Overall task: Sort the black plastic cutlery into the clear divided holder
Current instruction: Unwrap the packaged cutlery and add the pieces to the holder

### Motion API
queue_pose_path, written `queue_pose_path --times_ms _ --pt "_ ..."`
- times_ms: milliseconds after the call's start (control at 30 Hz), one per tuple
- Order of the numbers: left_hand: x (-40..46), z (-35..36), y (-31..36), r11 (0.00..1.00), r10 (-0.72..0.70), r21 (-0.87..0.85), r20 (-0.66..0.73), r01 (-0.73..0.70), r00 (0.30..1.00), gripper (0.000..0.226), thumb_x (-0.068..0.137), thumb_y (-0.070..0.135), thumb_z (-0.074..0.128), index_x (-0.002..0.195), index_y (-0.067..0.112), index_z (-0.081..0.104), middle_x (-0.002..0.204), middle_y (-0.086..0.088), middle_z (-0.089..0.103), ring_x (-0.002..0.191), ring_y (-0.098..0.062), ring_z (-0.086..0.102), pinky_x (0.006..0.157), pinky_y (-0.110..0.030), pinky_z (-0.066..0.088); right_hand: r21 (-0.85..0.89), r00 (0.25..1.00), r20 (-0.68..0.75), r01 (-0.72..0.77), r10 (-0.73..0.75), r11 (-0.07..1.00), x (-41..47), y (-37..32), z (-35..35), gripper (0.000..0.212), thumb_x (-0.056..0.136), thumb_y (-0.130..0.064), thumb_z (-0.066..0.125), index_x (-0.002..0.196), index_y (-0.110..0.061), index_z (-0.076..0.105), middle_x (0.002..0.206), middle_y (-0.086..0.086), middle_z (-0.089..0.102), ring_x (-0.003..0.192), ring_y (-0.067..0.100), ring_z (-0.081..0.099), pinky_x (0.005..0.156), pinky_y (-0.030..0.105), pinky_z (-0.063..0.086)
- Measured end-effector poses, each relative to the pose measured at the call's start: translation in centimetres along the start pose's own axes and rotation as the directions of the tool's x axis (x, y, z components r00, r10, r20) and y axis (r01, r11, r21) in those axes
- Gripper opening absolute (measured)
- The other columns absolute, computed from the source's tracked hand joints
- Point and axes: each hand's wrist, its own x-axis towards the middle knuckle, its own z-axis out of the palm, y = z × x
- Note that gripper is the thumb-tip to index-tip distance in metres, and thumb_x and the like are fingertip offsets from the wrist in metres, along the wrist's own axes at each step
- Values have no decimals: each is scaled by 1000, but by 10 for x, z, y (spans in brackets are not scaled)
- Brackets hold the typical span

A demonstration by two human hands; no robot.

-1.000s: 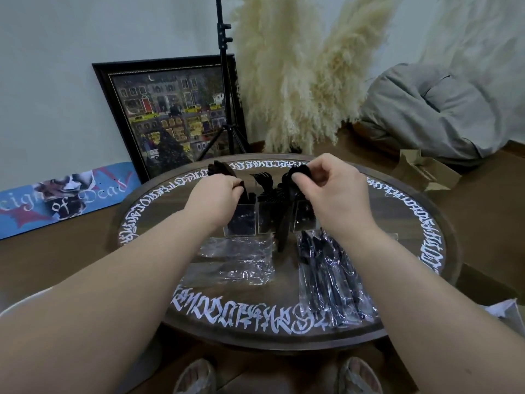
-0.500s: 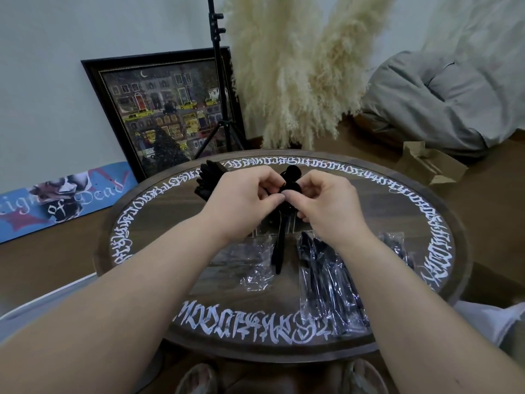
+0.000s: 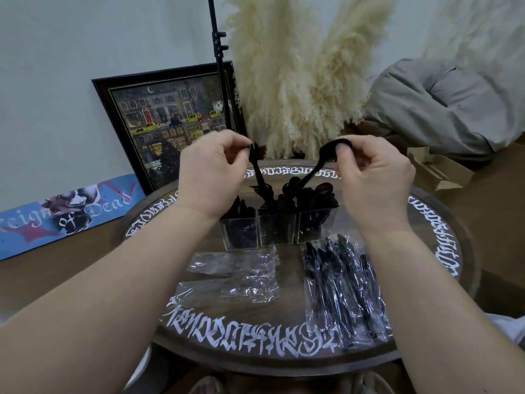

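Cutlery still sealed in clear wrappers (image 3: pixel 345 288) lies nearest, fanned on the right of the round wooden table (image 3: pixel 284 362); beside it on the left sit flattened empty wrappers (image 3: pixel 233 275). The film looks slick and crinkly, so I judge those packs would slide in the fingers and are best taken across the handles. How many pieces remain wrapped is hard to count through the glare.

Beyond them stands the clear divided holder (image 3: pixel 277 233), three compartments side by side. The left seems to hold knives, the middle forks and the right spoons, but the black shapes merge and the left forearm covers part of the left compartment, so the sorting cannot be confirmed.

Above the holder, the left hand (image 3: pixel 211 177) pinches the top end of a slim black utensil (image 3: pixel 257 172) that hangs handle-down toward the gap between the left and middle compartments; its head is hidden by the fingertips, so I cannot tell its type. The right hand (image 3: pixel 375 177) pinches the bowl of a black spoon (image 3: pixel 321 162), its handle slanting down toward the middle and right compartments. Both pieces are probably very light, stiff and slightly brittle, smooth enough to slip; a pinch at the head suits dropping them handle-first.

Farthest back, a tripod pole (image 3: pixel 217 66), framed picture (image 3: pixel 173 123) and pampas grass (image 3: pixel 301 81) stand by the wall.
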Motion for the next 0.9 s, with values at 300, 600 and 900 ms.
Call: queue_pose_path --times_ms 300,600,900 --pt "-23 34 -19 931 -95 353 487 -96 868 29 98 36 45 107 26 71 101 5 71 98 -21 60 78 -32 49 -92 980 -123 144 -155 985 8 18 2 9 86 -9 62 93 -5 66 78 4 65 64 18 59 66 22 48" --pt "-21 65 -14 906 57 316 571 -283 819 57 93 50 46 142 20 42 144 2 44 134 -20 33 110 -37 30 -150 969 -133 189 -209 970 13 34 5 10 87 -7 61 90 -3 70 72 7 67 62 16 57 65 10 39" --pt "1 89 0 891 -73 324 794 -318 603 83 71 75 56 135 25 39 132 4 52 128 -21 40 102 -49 36 -202 977 -26 201 -210 959 11 54 11 12 86 -7 62 93 -6 72 81 5 71 70 15 63 69 18 45"
